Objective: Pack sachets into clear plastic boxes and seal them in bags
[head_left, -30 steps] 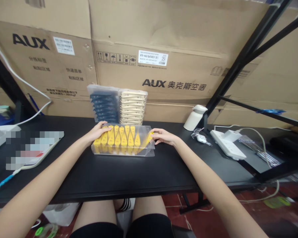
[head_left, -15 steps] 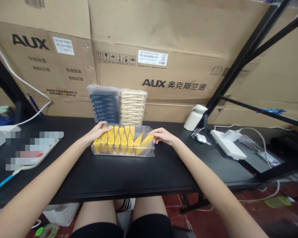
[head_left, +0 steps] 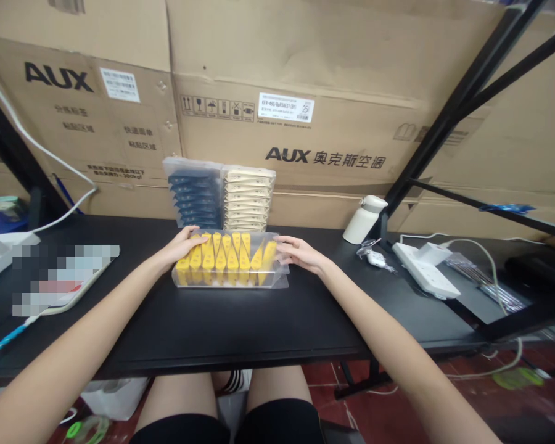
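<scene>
A clear plastic box (head_left: 222, 285) lies on its side on the black table in front of me, holding a row of several yellow wedge-shaped packets (head_left: 221, 256). My left hand (head_left: 185, 245) grips its left end, thumb over the top edge. At the right end, where clear flaps stick out, my right hand (head_left: 300, 253) has its fingers on the box's edge, close to the last yellow packet (head_left: 269, 251). That packet leans inside the box; the fingertips are partly hidden by the plastic. Behind stand two similar clear boxes, one with dark blue packets (head_left: 194, 197), one with cream packets (head_left: 247, 200).
A white bottle (head_left: 364, 220) stands at the back right, with a small white case (head_left: 375, 259) and a power strip (head_left: 425, 271) nearby. A blurred-out phone-like device (head_left: 74, 277) lies at left on the black table (head_left: 240, 327). Large cardboard boxes (head_left: 333, 49) form the back wall.
The last yellow packet has gone further into the box and stands more upright. My right hand has shifted from that packet's outer tip onto the box's right end.
</scene>
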Motion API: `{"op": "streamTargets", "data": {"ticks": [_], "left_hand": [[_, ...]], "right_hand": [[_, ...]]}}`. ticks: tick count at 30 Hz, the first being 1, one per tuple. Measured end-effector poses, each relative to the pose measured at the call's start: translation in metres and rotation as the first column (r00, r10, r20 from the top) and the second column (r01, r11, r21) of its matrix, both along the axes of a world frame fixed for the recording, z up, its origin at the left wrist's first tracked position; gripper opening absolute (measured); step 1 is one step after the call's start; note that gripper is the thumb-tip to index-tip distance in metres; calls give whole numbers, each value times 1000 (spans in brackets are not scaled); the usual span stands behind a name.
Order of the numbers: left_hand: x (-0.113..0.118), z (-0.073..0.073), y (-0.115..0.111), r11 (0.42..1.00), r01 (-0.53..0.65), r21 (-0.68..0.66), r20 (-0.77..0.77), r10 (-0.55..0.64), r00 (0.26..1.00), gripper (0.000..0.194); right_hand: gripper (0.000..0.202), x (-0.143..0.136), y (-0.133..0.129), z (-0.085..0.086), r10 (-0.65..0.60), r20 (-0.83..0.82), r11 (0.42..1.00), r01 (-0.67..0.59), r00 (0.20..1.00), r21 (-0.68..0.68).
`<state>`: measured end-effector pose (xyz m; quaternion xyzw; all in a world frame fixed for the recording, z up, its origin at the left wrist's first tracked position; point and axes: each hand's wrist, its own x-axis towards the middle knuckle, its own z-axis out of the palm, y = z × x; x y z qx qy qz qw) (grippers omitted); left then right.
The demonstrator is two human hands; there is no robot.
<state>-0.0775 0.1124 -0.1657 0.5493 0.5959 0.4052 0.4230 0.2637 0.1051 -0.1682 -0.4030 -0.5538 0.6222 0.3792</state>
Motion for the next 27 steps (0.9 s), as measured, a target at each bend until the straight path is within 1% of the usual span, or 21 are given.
{"op": "streamTargets", "data": {"ticks": [3,6,8,13,18,24,27], "left_hand": [[1,1,-1,1000,-14,4,-9,14,1000,68],[2,2,-2,1000,-25,12,-29,26,999,63],[3,3,-3,1000,-23,12,-24,23,999,61],[5,6,-6,1000,-13,-11,-10,13,1000,60],[6,7,-7,1000,-27,3,-19,27,999,62],[9,9,-8,1000,-29,-9,-25,29,999,61],[9,8,-8,999,-37,0,-23,37,999,62]], "right_hand": [[48,-5,-1,-5,78,-91,997,-81,993,-20],[43,-10,-3,-10,168,-84,985,-170,982,-17],[39,-13,-4,-11,201,-68,979,-202,977,-1],[40,-19,-8,-11,218,-90,976,-217,972,24],[43,-22,-9,-11,244,-119,970,-241,963,34],[39,-16,-4,-14,171,-120,985,-173,978,-5],[37,-15,-2,-16,167,-116,985,-170,979,-14]]}}
